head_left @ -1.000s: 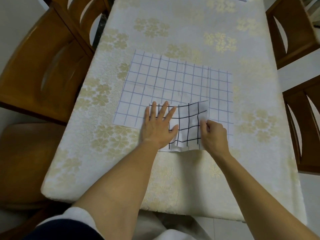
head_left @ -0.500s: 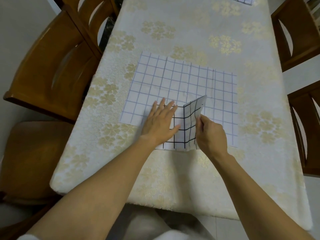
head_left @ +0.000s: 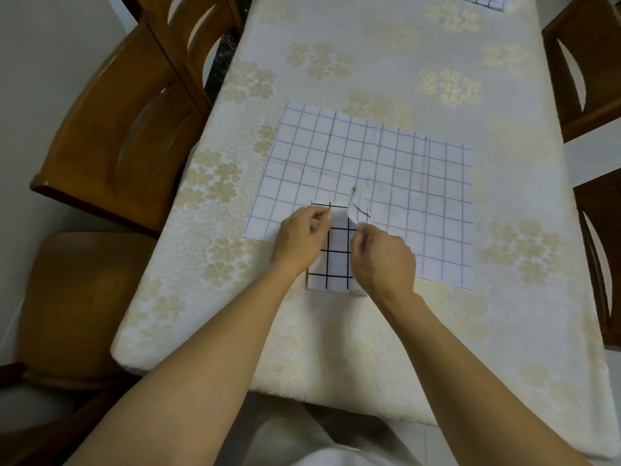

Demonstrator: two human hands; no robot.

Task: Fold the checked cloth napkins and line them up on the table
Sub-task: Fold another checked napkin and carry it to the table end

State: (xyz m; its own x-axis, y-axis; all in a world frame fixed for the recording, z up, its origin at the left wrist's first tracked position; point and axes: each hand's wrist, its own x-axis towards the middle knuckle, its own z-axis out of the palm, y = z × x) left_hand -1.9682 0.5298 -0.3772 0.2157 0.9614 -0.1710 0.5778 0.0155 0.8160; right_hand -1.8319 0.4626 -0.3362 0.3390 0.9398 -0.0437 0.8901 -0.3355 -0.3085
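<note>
Left hand [head_left: 300, 238]: my fingers pinch the black-checked napkin [head_left: 337, 260] at its 11 o'clock corner.
Right hand [head_left: 383, 258]: my fingertips clamp its raised 1 o'clock flap.
Location: on the large checked cloth [head_left: 420, 183], at its 6 o'clock edge.

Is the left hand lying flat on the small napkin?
No, the left hand has its fingers curled, pinching the small napkin at its far edge.

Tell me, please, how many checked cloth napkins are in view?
3: a small black-checked cloth napkin pinched by the left hand and right hand; a large blue-checked cloth napkin spread beneath it; a third checked napkin cut off at the far end. Others may be hidden.
</note>
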